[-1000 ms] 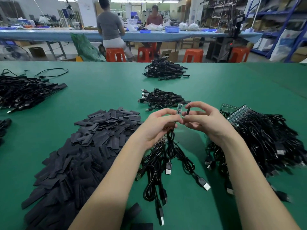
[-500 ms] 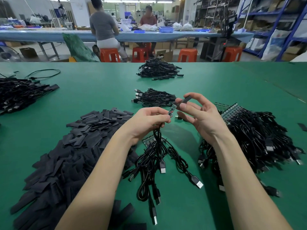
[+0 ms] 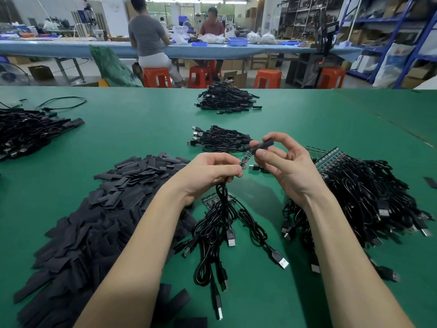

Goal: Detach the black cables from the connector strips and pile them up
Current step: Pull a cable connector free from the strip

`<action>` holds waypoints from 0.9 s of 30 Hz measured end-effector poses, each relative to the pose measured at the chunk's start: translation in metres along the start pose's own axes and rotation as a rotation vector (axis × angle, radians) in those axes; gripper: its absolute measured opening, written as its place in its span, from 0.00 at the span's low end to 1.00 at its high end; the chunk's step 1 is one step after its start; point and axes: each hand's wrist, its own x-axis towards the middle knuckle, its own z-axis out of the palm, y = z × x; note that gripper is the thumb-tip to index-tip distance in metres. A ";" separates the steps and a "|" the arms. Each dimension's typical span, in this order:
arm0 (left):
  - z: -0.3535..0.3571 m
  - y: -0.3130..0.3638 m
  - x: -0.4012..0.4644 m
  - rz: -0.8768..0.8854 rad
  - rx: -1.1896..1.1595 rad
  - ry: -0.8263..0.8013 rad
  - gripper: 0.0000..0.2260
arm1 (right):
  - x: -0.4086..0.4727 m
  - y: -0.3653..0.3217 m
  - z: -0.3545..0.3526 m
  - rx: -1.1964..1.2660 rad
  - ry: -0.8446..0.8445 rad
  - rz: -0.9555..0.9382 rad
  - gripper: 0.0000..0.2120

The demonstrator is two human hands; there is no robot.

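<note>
The right hand (image 3: 287,166) has just pulled a short black sleeve (image 3: 263,146) up off the little green board (image 3: 244,160), which the left hand (image 3: 211,172) still pinches with its black cable (image 3: 222,209) hanging below the fingers, so this cable looks nearly free.

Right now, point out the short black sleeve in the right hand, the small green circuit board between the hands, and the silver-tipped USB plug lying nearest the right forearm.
short black sleeve (image 3: 263,146), head view, mid-length.
small green circuit board (image 3: 245,160), head view, centre.
silver-tipped USB plug (image 3: 283,263), head view, metal shell.
</note>
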 end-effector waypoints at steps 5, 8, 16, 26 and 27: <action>-0.004 0.003 -0.005 -0.001 0.072 -0.017 0.04 | -0.002 -0.003 -0.003 -0.062 -0.057 0.008 0.15; -0.007 0.004 -0.008 -0.003 0.096 -0.047 0.04 | -0.004 -0.004 -0.006 -0.035 -0.094 0.018 0.15; -0.012 0.004 -0.010 0.010 0.162 -0.090 0.03 | -0.006 -0.003 -0.005 -0.075 -0.163 0.012 0.14; -0.016 0.005 -0.009 0.044 0.290 -0.209 0.03 | -0.008 -0.004 -0.011 -0.181 -0.346 0.159 0.13; -0.016 0.004 -0.008 0.048 0.279 -0.190 0.03 | -0.007 -0.002 -0.010 -0.190 -0.330 0.143 0.13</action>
